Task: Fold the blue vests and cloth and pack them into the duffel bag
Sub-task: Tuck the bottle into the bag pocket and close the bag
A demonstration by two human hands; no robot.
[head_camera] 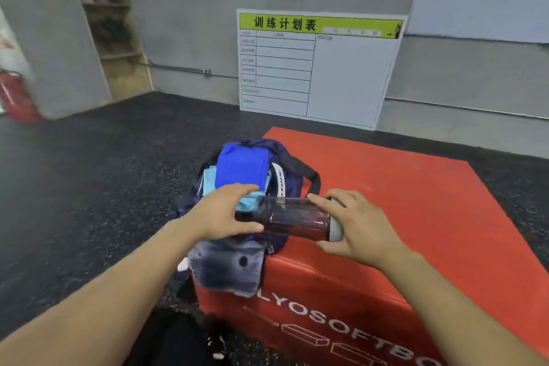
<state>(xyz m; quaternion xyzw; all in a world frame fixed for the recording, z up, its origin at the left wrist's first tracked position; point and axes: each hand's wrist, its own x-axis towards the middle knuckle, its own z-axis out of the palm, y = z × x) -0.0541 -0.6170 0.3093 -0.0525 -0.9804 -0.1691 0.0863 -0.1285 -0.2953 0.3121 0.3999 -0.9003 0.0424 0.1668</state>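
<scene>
Both hands were on a dark translucent bottle (292,218) held sideways over the near end of the duffel bag (285,163): my left hand (221,212) curled round its base end, thumb underneath and fingers over the top, and my right hand (355,224) wrapped the grey cap end. The bag sat at the left edge of a red soft box (401,202), its mouth open, with a folded blue vest (242,171) lying on top and a lighter blue cloth (209,183) tucked beside and under it, so I judged the folding largely done and the bottle to be going in alongside. To do that well I reckoned the bottle should slide in along the bag's side, cap kept level so nothing leaked, with the left hand easing the folded stack aside rather than crushing it. A grey fuzzy flap (228,269) hung off the box's near corner below the bag; I could not tell whether it belonged to the bag. Around the box lay dark speckled flooring (104,172). Farther off a white planning board (320,68) with a yellow-green header leaned on the grey concrete wall (184,9), a shelf unit (110,24) stood at the left, and a red extinguisher (16,98) showed at the far left edge.
</scene>
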